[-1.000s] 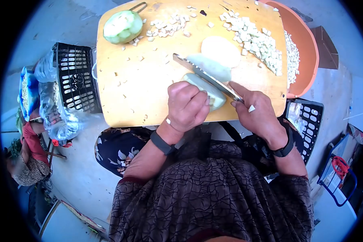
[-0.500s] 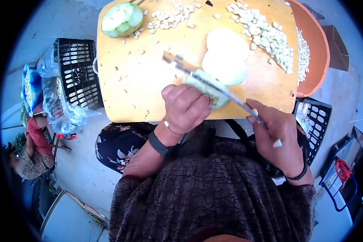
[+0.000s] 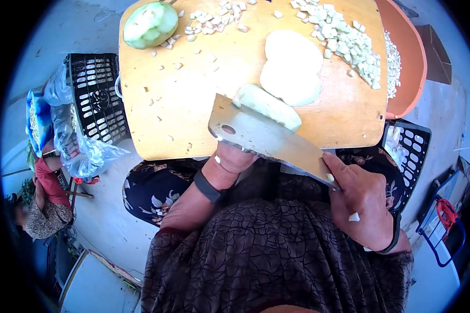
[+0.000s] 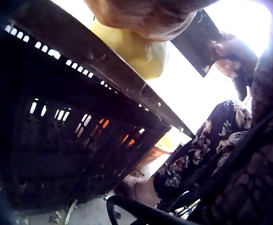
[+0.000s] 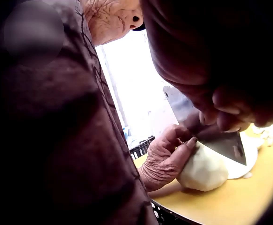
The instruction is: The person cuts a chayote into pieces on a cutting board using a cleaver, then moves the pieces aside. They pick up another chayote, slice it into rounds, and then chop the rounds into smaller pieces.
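Note:
My right hand (image 3: pixel 363 201) grips the handle end of a broad cleaver (image 3: pixel 269 141), its blade tilted with the flat side facing up. My left hand (image 3: pixel 236 156), mostly under the blade in the head view, holds a peeled pale vegetable (image 5: pixel 203 168) by its side, fingers curled and thumb against it in the right wrist view. On the blade's far side a thick pale slice (image 3: pixel 269 106) stands tilted. Two round white slices (image 3: pixel 292 68) lie overlapping beyond it. White bits stick to the right hand and the left wrist.
A peeled green vegetable (image 3: pixel 150 25) sits at the far left of the wooden board (image 3: pixel 188 109). Diced cubes (image 3: pixel 344 44) are heaped at far right, beside an orange basin (image 3: pixel 412 78). Black crates (image 3: pixel 100 99) flank the board; a person (image 3: pixel 49 201) sits at left.
The cleaver has passed through the vegetable, and its blade has tipped flat toward me. The slice beside it earlier now lies flat against another, with a new slice tilted behind the blade.

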The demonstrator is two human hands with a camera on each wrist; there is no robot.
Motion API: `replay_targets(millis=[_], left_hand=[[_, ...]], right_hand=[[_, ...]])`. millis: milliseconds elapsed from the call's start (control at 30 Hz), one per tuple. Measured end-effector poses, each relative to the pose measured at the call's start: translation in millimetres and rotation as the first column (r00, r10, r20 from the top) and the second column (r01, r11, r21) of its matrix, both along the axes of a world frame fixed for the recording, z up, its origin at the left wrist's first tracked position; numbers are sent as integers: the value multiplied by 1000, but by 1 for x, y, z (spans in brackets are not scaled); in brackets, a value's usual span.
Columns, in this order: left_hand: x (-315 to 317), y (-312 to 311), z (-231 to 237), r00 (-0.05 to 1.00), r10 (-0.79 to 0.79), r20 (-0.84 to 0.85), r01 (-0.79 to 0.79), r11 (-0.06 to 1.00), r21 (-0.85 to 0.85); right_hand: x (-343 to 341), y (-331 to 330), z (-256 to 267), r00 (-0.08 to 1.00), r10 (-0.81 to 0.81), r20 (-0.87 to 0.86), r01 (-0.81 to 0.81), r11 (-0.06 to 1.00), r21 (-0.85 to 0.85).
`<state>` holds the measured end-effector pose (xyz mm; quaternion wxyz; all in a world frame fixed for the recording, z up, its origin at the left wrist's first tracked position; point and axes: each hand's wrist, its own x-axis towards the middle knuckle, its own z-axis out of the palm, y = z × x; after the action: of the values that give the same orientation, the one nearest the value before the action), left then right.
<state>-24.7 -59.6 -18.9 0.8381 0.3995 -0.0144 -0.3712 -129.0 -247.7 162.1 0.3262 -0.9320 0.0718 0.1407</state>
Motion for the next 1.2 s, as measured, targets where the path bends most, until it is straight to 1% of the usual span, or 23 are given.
replay_targets(millis=[133, 233, 300, 333, 400, 433, 500, 533, 600, 633, 700, 733, 800, 833, 867, 900, 933, 1000, 1033, 1067, 1100, 1133, 1200], left_hand=[[9, 5, 7, 973, -60, 224, 29, 990, 140], [13, 3, 2, 910, -112, 399, 7, 967, 256], [11, -1, 3, 951, -66, 303, -6, 973, 232], [8, -4, 7, 990, -8, 137, -16, 986, 168], [10, -7, 16, 993, 20, -118, -24, 999, -34], [13, -8, 20, 980, -14, -197, -21, 984, -175], [12, -10, 17, 983, -40, -181, -14, 957, -291], [8, -12, 9, 996, -22, -90, -3, 964, -266], [5, -8, 3, 1000, -19, 20, 23, 978, -206], [6, -2, 4, 999, -33, 40, 39, 984, -174], [7, 6, -3, 977, -76, 199, 77, 997, 7], [6, 8, -8, 937, -127, 324, 79, 984, 158], [8, 5, -7, 943, -123, 309, 81, 986, 145], [7, 1, -2, 984, -71, 164, 75, 997, -16], [8, -1, 4, 996, -47, 69, 54, 994, -97], [8, -3, 11, 999, -27, -27, 22, 984, -174], [8, -4, 17, 998, -11, -61, 0, 985, -175], [8, -3, 14, 998, 11, 66, -8, 999, -49], [7, -2, 8, 974, -2, 225, -15, 997, 78], [10, -2, 5, 872, -20, 489, -72, 983, 169], [13, -3, 5, 708, -34, 706, -190, 953, 236], [22, -3, 7, 378, -72, 923, -339, 917, 211], [27, -3, 8, -2, -155, 988, -464, 875, 137]], right_hand=[[-2, -3, 5, 999, 16, -40, -16, 1000, -3], [-2, -4, 8, 998, 16, -62, -16, 1000, -12], [-2, -1, 4, 997, 23, -69, -25, 999, -32], [-2, 1, 2, 997, 27, -70, -30, 999, -42], [1, 1, 3, 991, 36, -126, -43, 997, -56], [2, 1, 3, 987, 39, -155, -49, 997, -65], [1, 3, 0, 987, 39, -158, -52, 995, -82], [1, 4, -3, 987, 39, -159, -54, 995, -90], [6, 6, -8, 985, 54, -164, -72, 992, -106], [8, 7, -8, 984, 62, -165, -81, 990, -114], [10, 6, -6, 983, 65, -171, -80, 993, -87], [11, 6, -5, 982, 66, -178, -79, 994, -72], [8, 7, -3, 984, 64, -167, -78, 994, -80], [8, 7, -2, 985, 64, -162, -78, 994, -82], [9, 6, -1, 984, 70, -161, -83, 994, -75], [12, 5, 1, 984, 77, -161, -89, 994, -67], [14, 4, 1, 983, 86, -159, -96, 994, -59], [18, 4, -1, 982, 84, -167, -97, 993, -70], [19, 4, -2, 982, 82, -170, -96, 992, -76], [20, 3, -4, 982, 84, -167, -97, 993, -71], [20, 2, -7, 983, 86, -165, -98, 993, -68], [21, 1, -10, 983, 87, -162, -99, 993, -65], [22, 4, -20, 985, 65, -162, -81, 992, -95]])
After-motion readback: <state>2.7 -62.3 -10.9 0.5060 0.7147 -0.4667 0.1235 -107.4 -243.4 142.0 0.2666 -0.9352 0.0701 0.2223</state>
